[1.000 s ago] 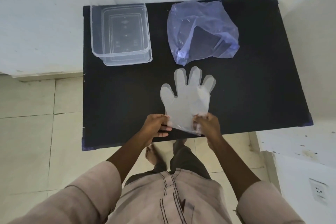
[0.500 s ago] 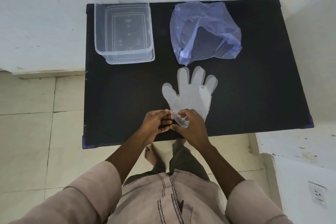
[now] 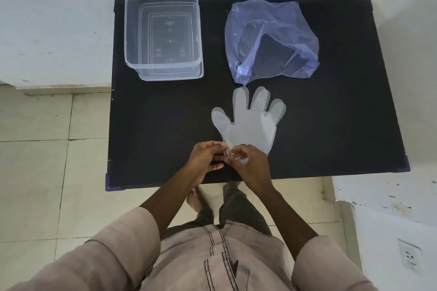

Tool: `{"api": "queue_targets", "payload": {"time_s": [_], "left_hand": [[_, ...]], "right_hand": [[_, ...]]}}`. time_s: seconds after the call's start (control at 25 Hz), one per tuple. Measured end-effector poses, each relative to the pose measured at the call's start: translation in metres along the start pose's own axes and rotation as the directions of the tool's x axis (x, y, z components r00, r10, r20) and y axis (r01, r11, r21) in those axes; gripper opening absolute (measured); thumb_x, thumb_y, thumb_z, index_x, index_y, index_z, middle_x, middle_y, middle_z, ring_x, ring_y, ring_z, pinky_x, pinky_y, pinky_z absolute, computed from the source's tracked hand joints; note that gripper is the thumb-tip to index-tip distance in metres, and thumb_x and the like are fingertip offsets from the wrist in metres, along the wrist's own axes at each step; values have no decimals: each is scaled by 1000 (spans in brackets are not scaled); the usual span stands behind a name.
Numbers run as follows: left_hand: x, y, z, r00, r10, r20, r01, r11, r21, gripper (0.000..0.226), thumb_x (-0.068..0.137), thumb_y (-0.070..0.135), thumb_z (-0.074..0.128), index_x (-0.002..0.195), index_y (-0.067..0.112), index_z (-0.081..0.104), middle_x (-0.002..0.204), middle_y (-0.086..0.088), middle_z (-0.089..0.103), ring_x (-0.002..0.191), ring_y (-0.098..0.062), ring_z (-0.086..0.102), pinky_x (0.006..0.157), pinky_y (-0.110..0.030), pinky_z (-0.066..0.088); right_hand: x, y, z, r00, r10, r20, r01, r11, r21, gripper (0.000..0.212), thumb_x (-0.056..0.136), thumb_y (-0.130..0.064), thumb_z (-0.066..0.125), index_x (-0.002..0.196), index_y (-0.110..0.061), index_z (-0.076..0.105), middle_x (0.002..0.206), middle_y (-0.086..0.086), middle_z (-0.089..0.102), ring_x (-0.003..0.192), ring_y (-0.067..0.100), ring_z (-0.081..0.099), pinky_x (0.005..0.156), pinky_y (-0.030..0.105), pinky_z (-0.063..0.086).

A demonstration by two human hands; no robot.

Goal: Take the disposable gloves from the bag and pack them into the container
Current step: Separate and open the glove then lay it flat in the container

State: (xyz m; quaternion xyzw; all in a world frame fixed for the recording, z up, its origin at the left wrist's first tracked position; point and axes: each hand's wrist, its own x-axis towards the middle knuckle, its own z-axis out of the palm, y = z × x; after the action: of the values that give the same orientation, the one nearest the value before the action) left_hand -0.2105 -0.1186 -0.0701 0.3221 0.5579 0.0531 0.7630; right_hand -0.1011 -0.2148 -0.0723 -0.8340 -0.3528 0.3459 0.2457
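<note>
A translucent disposable glove point(image 3: 250, 123) lies flat on the black table point(image 3: 165, 116), fingers pointing away from me. My left hand point(image 3: 205, 160) and my right hand point(image 3: 250, 168) meet at the glove's cuff, both pinching its near left corner. The crumpled blue plastic bag point(image 3: 269, 40) lies at the back right of the table, just beyond the glove's fingertips. The clear plastic container point(image 3: 163, 40) stands open at the back left, with nothing inside.
The table's near edge point(image 3: 307, 173) runs just under my hands. A white wall borders the table's back and left side. Tiled floor lies to the left, and a white ledge with a wall socket point(image 3: 409, 257) stands at the right.
My right hand has moved left from the cuff's right corner to meet my left hand at the cuff's left corner. The glove has stayed flat on the table.
</note>
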Motion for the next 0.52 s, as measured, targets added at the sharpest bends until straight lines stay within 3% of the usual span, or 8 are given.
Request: {"api": "queue_targets", "payload": {"time_s": [0.2,0.44,0.52], "left_hand": [[2,-2,-3,1000,0,13,-1,999,41,16,92,18,59,97,7,70,87,-9,71,79,-17,65,77,-35,53],[5,-2,-7,997,-4,-71,11,995,95,13,95,17,55,95,11,67,90,-9,68,76,-18,65,76,-36,56],[8,-6,-9,989,47,-140,-17,977,213,13,95,18,54,94,13,66,95,-10,69,77,-19,65,73,-34,55]], "right_hand": [[-1,-4,-4,999,21,-27,-19,997,70,26,88,-37,66,97,-14,73,97,1,73,82,9,62,88,25,52],[2,-2,-11,989,105,-105,-79,972,222,13,88,-23,68,88,-10,70,86,-4,65,73,6,60,80,7,47],[5,-1,-13,976,162,-146,-119,958,262,18,90,-23,65,92,-6,69,89,-2,64,75,8,60,84,15,50]]}}
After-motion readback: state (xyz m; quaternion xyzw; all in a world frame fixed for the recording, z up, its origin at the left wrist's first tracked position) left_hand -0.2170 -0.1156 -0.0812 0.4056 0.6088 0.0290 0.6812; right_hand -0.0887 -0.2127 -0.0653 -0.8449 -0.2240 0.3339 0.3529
